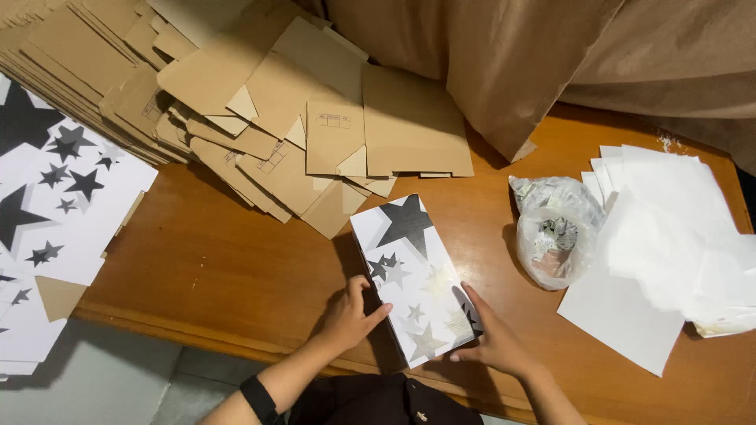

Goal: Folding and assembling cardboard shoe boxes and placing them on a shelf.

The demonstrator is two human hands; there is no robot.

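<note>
A white box with black, grey and gold stars (pixel 412 271) lies flat near the front edge of the wooden table (pixel 236 260). My left hand (pixel 352 312) presses against the box's left side, thumb on top. Along the lower right edge rests my right hand (pixel 494 338), fingers flat against it. Both hands hold the box between them.
A heap of flat brown cardboard blanks (pixel 260 102) covers the back left. Star-printed white sheets (pixel 55 212) are stacked at the far left. A crumpled clear plastic bag (pixel 555 232) and a pile of white paper sheets (pixel 669 236) lie on the right. Brown paper (pixel 551 55) hangs behind.
</note>
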